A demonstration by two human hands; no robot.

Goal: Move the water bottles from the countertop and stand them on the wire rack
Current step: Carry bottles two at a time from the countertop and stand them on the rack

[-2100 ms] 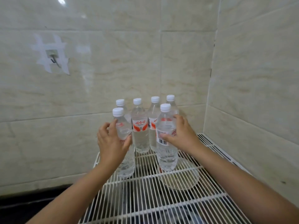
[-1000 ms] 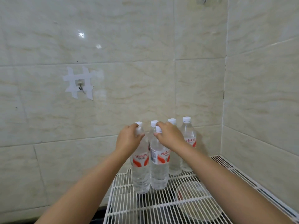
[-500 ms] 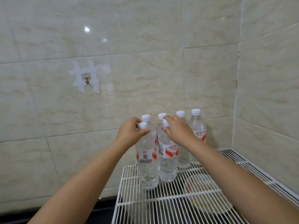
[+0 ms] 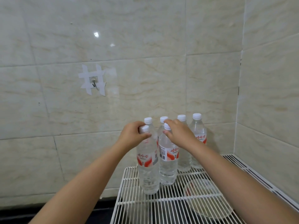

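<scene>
Both hands are sitting higher vs 2 s ago: left hand [image 4: 132,135] pinching front-left bottle [image 4: 148,162] at neck, right hand [image 4: 178,134] gripping front-right bottle [image 4: 168,159] at 3 o'clock, upright on wire rack [image 4: 161,206].

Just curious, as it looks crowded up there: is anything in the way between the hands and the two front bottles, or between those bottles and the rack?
Nothing visible. The left hand and right hand already grip the front bottles by their necks, and both stand on the rack.
</scene>
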